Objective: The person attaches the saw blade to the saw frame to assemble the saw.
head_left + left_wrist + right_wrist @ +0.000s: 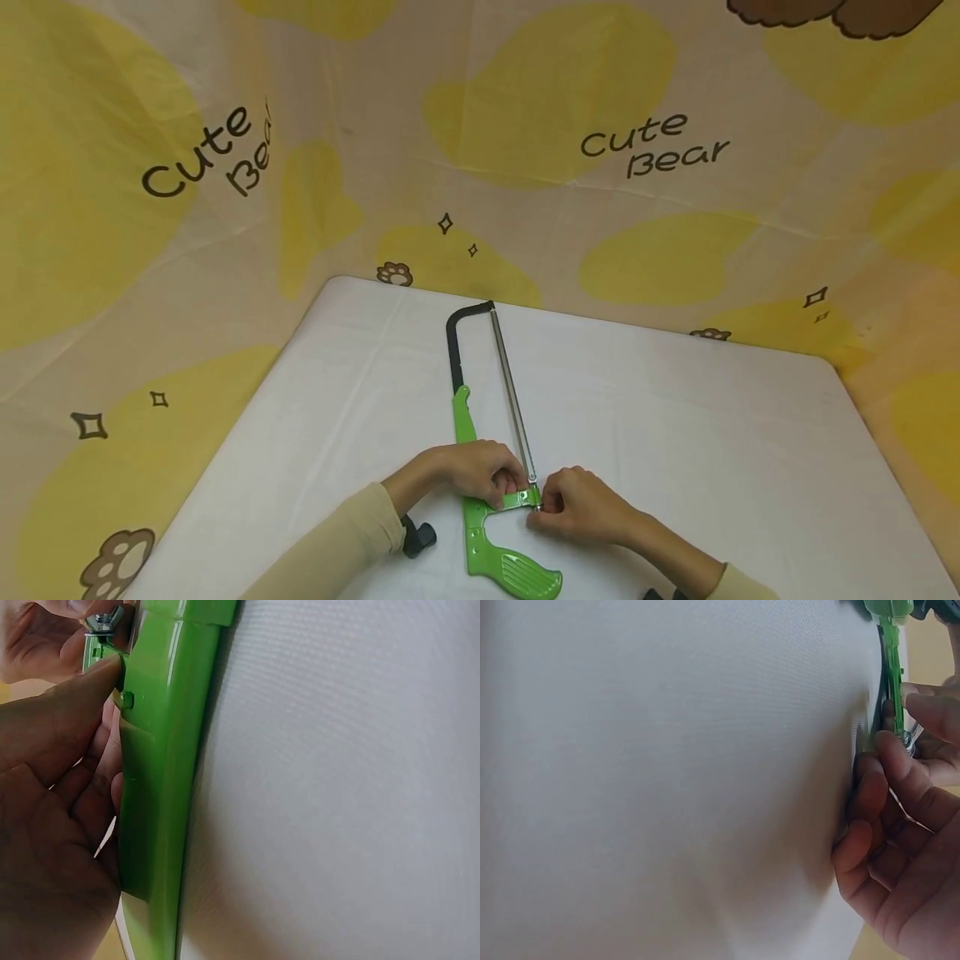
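Nearest the person, on the near side of the fingers, is the pistol-grip handle (528, 575) of a green hacksaw (474, 537) lying on the white tabletop (675, 467). Just beyond it both hands meet at the frame's lower bracket (513, 501). The left hand (480, 469) has thumb and fingers pinched on that bracket; the right hand (583, 506) has its fingers curled, thumb and forefinger closed on the wing nut (103, 620) at the bracket's end (the left wrist view shows its metal wings best). The step in hand looks like adjusting the blade's tension, though whether tightening or loosening I cannot tell. The next move probably calls for the left fingers to steady the bracket while the right ones turn the nut. Past the fingertips the blade (513, 392) runs away to the black front bow (453, 350), farthest from the fingers.
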Tool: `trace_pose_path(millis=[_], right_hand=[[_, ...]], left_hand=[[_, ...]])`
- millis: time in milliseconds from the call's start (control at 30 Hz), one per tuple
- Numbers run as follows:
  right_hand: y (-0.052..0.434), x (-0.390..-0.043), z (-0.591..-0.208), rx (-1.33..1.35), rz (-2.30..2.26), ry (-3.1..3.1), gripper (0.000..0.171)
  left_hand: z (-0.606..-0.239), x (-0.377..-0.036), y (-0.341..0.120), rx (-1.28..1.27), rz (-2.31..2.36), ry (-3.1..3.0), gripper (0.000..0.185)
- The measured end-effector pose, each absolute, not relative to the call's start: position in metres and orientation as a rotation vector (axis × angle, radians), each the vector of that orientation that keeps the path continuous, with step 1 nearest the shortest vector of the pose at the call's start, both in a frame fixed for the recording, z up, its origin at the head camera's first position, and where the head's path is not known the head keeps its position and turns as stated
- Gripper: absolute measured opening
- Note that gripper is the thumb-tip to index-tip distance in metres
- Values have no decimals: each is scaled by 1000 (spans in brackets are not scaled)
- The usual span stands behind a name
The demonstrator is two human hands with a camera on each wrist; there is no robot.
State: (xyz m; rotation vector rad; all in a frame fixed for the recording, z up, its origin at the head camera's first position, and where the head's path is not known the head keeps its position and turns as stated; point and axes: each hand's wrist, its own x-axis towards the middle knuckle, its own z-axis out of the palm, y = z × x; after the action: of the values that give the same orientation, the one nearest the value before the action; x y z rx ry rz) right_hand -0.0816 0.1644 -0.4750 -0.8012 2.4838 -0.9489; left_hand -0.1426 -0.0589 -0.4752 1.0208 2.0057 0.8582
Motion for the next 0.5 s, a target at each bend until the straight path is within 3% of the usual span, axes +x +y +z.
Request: trace_pose_path(millis=[267,500], right_hand=[[167,-82,-474,-786,-993,2417,26],[171,-85,-472,-792,-1041,2307,10]], left_hand=[[-475,-142,-59,1019,872,1994,30],[-475,-141,-60,1003,867,2016,31]])
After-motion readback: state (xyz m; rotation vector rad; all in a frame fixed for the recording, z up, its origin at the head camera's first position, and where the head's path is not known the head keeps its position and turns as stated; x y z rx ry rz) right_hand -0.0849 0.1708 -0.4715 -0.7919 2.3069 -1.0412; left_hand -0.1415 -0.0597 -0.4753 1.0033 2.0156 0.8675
